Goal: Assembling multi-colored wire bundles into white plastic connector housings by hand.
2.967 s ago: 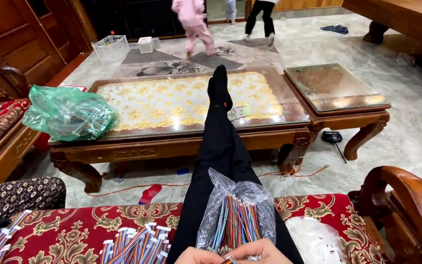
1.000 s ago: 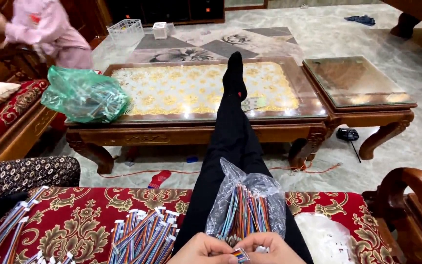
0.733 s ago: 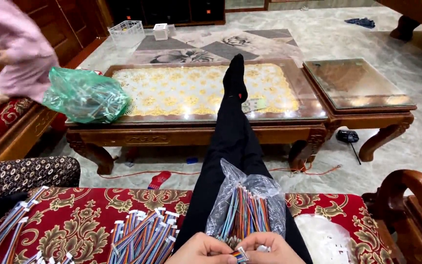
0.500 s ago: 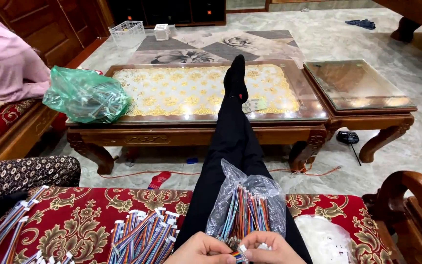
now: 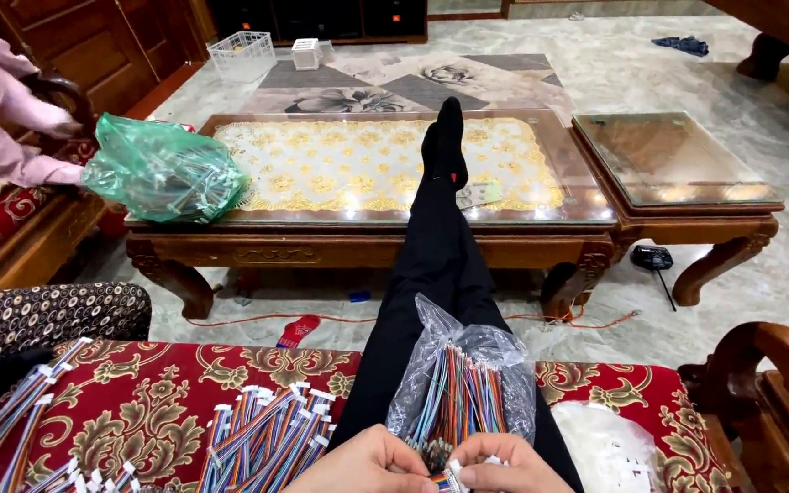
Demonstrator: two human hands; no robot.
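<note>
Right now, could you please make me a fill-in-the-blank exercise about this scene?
1. Both hands pinch wires at the mouth of a clear ____ bag.
2. The green bag lies on the ____ corner of the coffee table.
3. Bundled wires rest on the ____ cushion.

Missing words: plastic; left; red

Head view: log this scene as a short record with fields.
left hand: pinching wire ends at the bundle's base
right hand: grip on the same wire ends
clear plastic bag of multicoloured wires: on the lap
sorted wire bundles with white connectors: on the red floral cushion
green plastic bag: on the glass-topped wooden table
</note>
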